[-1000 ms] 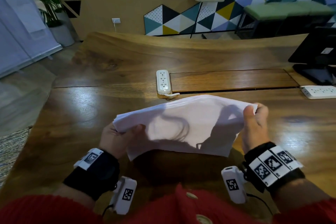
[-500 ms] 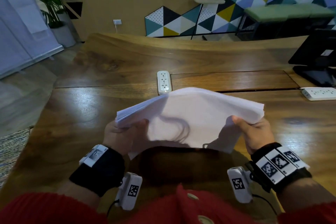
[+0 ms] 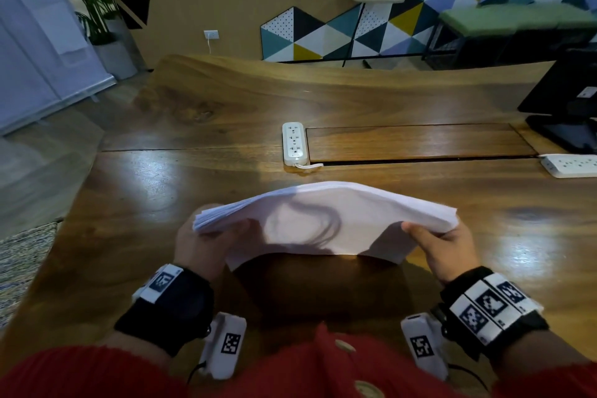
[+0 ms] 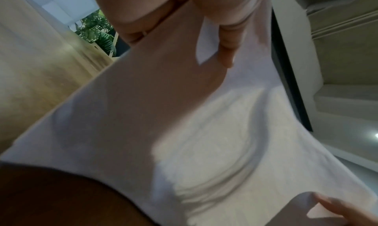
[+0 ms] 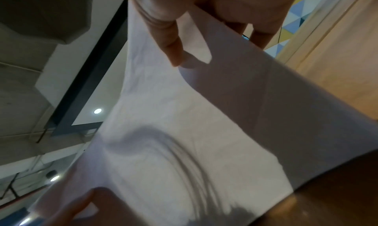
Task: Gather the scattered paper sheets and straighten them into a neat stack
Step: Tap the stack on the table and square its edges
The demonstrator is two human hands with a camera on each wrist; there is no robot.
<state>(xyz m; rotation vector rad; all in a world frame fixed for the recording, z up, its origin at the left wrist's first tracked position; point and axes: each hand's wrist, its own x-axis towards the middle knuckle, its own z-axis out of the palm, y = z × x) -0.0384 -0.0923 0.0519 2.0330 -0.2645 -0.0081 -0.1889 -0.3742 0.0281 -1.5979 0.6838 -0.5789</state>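
A stack of white paper sheets [image 3: 323, 216] stands on its near long edge on the wooden table [image 3: 161, 191], bowed upward in the middle. My left hand [image 3: 210, 236] grips its left end, where the sheet edges fan slightly. My right hand [image 3: 442, 242] grips the right end, thumb on the near face. In the left wrist view the paper [image 4: 184, 124] fills the frame with my thumb [image 4: 227, 40] laid on it. The right wrist view shows the paper [image 5: 194, 132] with my thumb [image 5: 167, 40] pressed on its face and fingers behind.
A white power strip [image 3: 293, 144] lies just beyond the paper, beside a recessed wooden panel [image 3: 416, 142]. A second power strip [image 3: 571, 165] and a black monitor base [image 3: 568, 126] sit at the far right. The table's left edge drops to floor and a rug [image 3: 22, 255].
The stack has been raised from a flatter hold and set more upright on its near edge. My right thumb has shifted from the top corner down onto the near face.
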